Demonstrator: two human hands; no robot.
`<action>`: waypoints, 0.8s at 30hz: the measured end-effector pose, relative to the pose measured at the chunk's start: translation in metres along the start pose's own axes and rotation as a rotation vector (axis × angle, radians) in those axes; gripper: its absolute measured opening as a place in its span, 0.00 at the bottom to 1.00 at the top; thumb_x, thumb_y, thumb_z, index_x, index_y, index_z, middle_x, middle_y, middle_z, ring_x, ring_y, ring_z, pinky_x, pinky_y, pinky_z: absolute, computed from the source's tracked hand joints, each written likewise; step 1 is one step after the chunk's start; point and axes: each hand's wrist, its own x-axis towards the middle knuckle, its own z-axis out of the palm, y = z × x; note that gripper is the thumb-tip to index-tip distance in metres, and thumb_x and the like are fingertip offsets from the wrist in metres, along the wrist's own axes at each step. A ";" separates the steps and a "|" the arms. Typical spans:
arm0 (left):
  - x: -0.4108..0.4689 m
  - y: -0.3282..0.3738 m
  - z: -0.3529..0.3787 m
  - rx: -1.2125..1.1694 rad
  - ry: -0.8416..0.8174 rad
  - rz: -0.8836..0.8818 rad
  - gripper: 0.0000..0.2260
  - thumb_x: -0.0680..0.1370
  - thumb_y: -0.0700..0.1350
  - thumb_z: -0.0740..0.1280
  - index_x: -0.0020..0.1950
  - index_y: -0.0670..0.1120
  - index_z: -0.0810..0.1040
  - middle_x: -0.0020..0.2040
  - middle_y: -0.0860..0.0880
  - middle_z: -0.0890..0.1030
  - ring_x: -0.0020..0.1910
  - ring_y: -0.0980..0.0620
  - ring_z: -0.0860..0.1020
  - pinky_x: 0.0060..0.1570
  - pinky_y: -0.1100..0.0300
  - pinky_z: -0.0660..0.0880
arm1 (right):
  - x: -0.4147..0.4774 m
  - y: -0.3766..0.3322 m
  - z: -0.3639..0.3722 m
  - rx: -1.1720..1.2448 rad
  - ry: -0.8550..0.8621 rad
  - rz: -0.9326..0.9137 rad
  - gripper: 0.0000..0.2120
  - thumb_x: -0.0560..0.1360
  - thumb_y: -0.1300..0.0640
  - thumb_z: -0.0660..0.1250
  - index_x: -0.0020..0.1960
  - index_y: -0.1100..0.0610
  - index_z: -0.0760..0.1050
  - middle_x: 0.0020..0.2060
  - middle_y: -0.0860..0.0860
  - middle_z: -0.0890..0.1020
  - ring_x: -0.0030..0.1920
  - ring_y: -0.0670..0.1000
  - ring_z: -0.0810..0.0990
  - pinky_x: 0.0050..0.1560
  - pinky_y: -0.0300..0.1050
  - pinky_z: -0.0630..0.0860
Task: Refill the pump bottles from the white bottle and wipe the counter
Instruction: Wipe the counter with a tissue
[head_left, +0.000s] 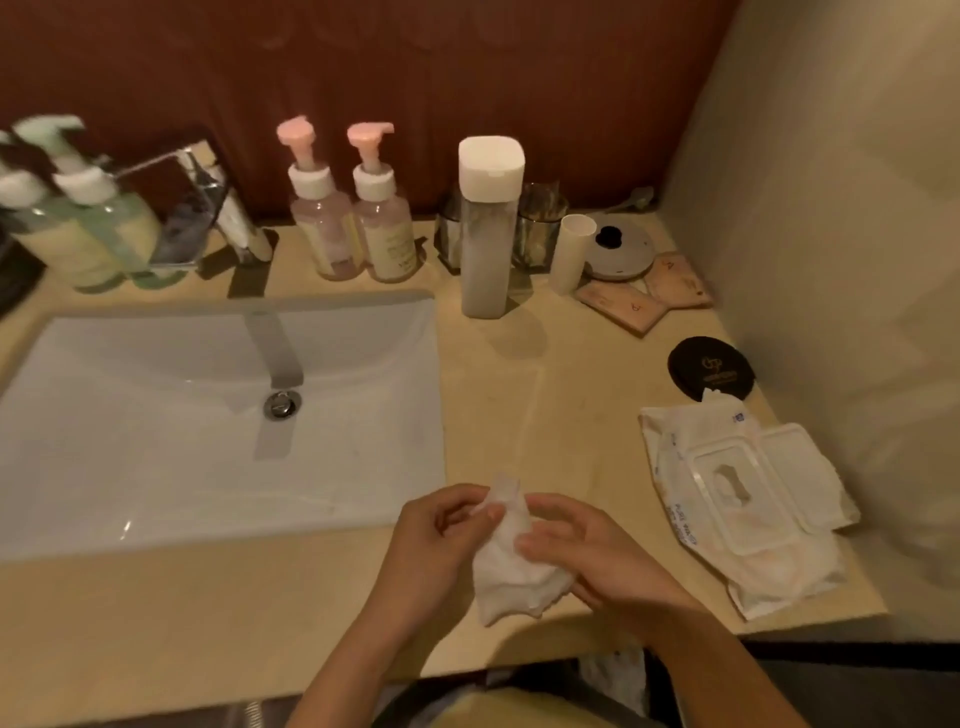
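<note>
Both hands close together over worktop (545, 395), just R of sink (156, 457) at its front R corner. L hand (441, 525) pinching top end of white wipe (506, 571). R hand (587, 551) gripping wipe's middle, thumb across the front. Lower end of wipe bunched betw. the palms; touching worktop or not, can't tell.

White bottle (488, 228) upright, cap on, behind sink's rear R corner, well apart from hands. L pink pump bottle (324, 234) & R pink pump bottle (387, 234) side by side, touching, behind sink's rear edge, pumps fitted. Green pump bottles (88, 228) behind sink's rear L corner, blurred. Tap (275, 343) reaching over sink from rear edge. Wipes pack (743, 499) flat, lid flipped open, well R of sink. Black round disc (711, 369) also well R of sink, level w/ drain.
</note>
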 end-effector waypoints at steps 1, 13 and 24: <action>-0.002 -0.002 -0.002 -0.007 0.025 -0.010 0.06 0.77 0.38 0.66 0.47 0.37 0.82 0.38 0.42 0.83 0.37 0.52 0.80 0.38 0.64 0.75 | 0.001 -0.002 0.000 -0.042 -0.046 0.010 0.29 0.60 0.55 0.78 0.60 0.57 0.76 0.52 0.61 0.82 0.54 0.64 0.80 0.59 0.65 0.70; -0.009 -0.002 -0.028 -0.050 0.364 0.002 0.07 0.78 0.36 0.64 0.51 0.44 0.80 0.45 0.49 0.84 0.46 0.51 0.82 0.49 0.60 0.77 | 0.017 -0.021 -0.017 -1.024 0.628 -0.765 0.12 0.64 0.72 0.63 0.38 0.56 0.74 0.36 0.49 0.75 0.37 0.46 0.70 0.36 0.39 0.64; -0.015 -0.010 -0.028 0.017 0.356 0.002 0.07 0.78 0.36 0.64 0.50 0.45 0.80 0.44 0.49 0.84 0.44 0.54 0.82 0.46 0.64 0.78 | -0.008 0.029 -0.003 -1.509 0.174 -0.432 0.34 0.75 0.37 0.57 0.74 0.37 0.42 0.74 0.43 0.40 0.75 0.48 0.41 0.72 0.44 0.45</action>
